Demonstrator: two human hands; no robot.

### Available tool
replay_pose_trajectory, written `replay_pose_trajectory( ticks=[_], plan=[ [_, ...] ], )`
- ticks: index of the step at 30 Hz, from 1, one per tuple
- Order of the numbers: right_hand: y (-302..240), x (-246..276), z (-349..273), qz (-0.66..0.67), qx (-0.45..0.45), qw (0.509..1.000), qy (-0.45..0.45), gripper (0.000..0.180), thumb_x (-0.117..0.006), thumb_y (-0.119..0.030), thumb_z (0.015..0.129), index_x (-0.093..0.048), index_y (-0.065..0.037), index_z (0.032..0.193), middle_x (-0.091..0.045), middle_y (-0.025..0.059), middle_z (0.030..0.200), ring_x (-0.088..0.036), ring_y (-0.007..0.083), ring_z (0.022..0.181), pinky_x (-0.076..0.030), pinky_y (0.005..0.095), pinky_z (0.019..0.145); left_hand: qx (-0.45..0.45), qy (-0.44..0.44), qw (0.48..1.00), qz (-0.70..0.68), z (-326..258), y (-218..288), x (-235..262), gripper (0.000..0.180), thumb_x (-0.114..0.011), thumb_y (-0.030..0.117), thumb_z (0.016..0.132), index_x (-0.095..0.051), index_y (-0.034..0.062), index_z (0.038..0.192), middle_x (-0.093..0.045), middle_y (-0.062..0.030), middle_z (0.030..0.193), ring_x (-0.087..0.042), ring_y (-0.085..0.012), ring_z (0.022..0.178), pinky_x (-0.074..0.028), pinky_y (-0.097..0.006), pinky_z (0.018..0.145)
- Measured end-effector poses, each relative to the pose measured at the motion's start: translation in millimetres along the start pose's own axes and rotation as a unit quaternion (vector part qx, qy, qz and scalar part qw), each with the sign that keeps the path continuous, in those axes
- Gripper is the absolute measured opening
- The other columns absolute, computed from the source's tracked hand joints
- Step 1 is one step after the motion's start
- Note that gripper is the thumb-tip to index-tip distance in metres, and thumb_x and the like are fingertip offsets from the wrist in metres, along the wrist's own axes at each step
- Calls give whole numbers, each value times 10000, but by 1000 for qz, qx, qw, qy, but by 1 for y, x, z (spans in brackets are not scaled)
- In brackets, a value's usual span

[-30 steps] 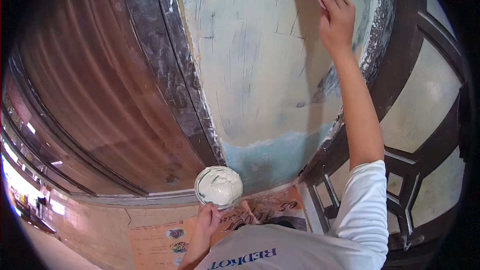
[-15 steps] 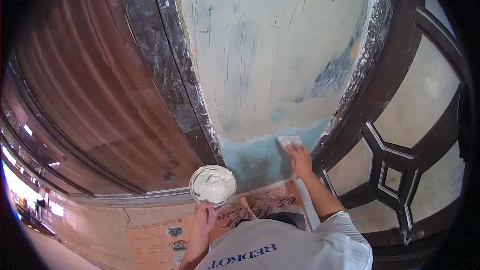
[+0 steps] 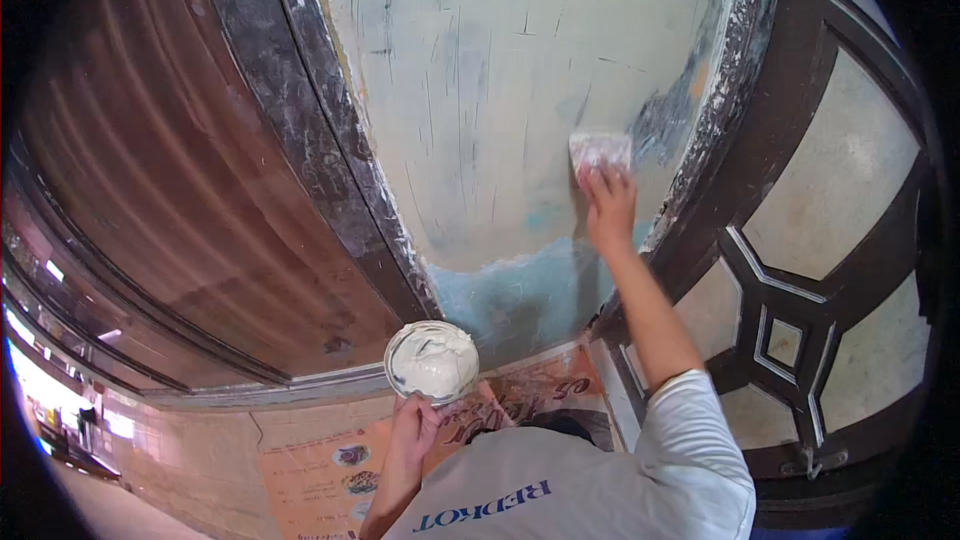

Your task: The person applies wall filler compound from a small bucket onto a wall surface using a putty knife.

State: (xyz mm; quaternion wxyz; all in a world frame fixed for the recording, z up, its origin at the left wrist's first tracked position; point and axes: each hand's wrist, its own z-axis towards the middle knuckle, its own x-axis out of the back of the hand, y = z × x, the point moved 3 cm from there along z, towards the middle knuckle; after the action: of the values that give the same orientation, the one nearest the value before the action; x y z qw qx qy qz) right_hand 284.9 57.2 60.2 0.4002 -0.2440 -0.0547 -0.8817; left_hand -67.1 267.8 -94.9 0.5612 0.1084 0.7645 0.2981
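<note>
A flat pale filler spreader (image 3: pixel 601 150) is pressed against the wall panel (image 3: pixel 470 140), its wide edge pointing up. My right hand (image 3: pixel 609 202) grips it from below, with the arm stretched out. The panel is coated in cream filler with dark streaks, and a bluish bare band (image 3: pixel 510 295) shows along its bottom. Low and to the left, my left hand (image 3: pixel 416 425) holds the rim of a round tub (image 3: pixel 432 362) filled with thick white filler. The fingers beneath the tub are partly hidden.
A dark, paint-spotted frame post (image 3: pixel 300 90) borders the panel on the left, beside a brown curtained pane (image 3: pixel 190 200). To the right stands a dark door with pale panels (image 3: pixel 830 170). An orange printed sheet (image 3: pixel 330 470) lies on the tiled floor below.
My right hand has moved up the panel with the spreader, from the bluish band onto the cream area. The tub in my left hand has barely shifted.
</note>
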Motion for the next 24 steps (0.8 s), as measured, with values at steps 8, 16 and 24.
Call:
replay_pose_trajectory(
  ticks=[8,16,24],
  plan=[
    [18,-19,-205,150,-142,955,-214,479,-530,71,757,-563,-38,1222,-571,192,1215,-502,402,1124,-392,462,975,-10,9,1000,17,-3,-3,3,673,-450,8,765,-275,9,1414,-446,-218,1370,-523,-400,1190,-528,-540,902],
    [91,60,-3,25,-61,993,95,464,-508,49,782,-563,-45,1233,-560,169,1231,-484,393,1141,-367,475,1001,-4,15,1000,26,3,-19,-26,634,-447,12,775,-314,51,1393,-453,-187,1358,-557,-358,1138,-544,-522,861],
    [102,37,30,-75,-18,996,53,448,-589,22,738,-636,-166,1142,-556,90,1270,-496,354,1115,-394,472,977,-12,11,998,-52,19,-60,-56,665,-412,-54,769,-273,24,1415,-454,-225,1343,-569,-391,1119,-567,-508,859]
  ],
)
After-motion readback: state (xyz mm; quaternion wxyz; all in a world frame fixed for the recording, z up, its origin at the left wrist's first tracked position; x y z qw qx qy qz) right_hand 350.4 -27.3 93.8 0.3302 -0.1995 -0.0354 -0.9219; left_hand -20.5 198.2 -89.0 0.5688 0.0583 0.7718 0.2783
